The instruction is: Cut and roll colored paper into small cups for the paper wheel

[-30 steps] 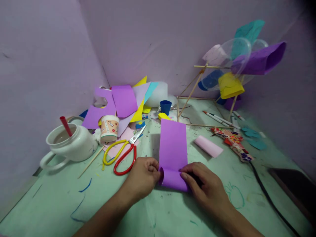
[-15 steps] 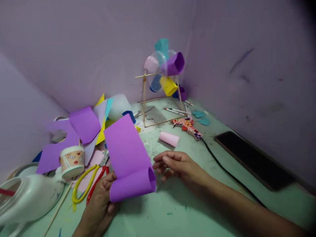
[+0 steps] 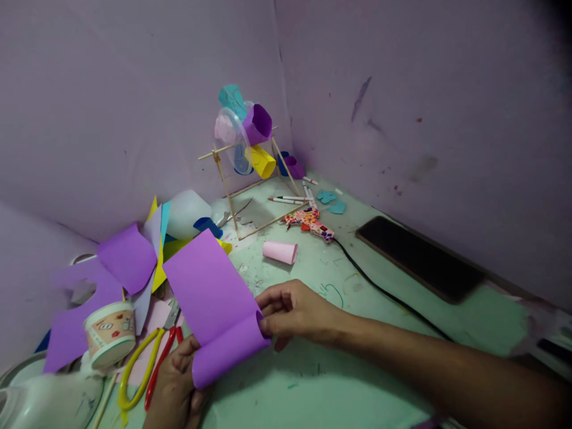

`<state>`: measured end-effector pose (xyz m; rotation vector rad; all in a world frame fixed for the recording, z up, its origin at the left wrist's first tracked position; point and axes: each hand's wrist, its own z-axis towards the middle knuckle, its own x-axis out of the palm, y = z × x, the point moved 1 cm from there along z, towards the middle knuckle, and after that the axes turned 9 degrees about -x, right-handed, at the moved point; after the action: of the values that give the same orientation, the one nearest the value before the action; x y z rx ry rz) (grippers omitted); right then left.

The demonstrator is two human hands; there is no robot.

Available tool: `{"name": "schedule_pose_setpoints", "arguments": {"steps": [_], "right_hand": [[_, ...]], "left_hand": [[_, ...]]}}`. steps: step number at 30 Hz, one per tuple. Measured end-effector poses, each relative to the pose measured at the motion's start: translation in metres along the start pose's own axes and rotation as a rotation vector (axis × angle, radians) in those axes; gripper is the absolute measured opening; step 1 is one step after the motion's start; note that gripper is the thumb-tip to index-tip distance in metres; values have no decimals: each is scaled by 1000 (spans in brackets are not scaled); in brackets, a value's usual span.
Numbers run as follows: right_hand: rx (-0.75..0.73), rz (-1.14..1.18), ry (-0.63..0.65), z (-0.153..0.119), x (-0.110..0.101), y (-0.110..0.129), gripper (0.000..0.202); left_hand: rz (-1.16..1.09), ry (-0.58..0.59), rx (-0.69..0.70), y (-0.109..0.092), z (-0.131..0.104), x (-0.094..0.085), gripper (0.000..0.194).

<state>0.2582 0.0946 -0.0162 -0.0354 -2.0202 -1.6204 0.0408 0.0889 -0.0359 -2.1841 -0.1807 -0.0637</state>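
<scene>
Your left hand (image 3: 174,381) grasps the purple paper sheet (image 3: 210,292), 7 o'clock from view centre | your right hand (image 3: 297,313) pinches its curl's 2 o'clock end | scissors (image 3: 163,356): sheet's 8 o'clock | glue gun (image 3: 310,223): sheet's 2 o'clock

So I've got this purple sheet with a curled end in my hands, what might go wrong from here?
The purple sheet might uncurl or crease if your left hand or right hand slips. The scissors lie right beside the left hand, which might bump them. The black cord runs close to your right arm, so a sweep could tug the flower-patterned tool.
</scene>
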Motion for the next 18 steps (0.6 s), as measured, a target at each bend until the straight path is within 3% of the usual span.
{"name": "schedule_pose_setpoints", "arguments": {"steps": [8, 14, 18], "right_hand": [[-220, -300, -130, 2, 1, -9, 5], [-314, -457, -140, -2, 0, -4, 17], [-298, -368, -96, -1, -1, -5, 12]], "left_hand": [[41, -36, 9, -3, -6, 5, 24], [81, -5, 2, -4, -10, 7, 22], [102, 34, 33, -3, -12, 6, 23]]}}
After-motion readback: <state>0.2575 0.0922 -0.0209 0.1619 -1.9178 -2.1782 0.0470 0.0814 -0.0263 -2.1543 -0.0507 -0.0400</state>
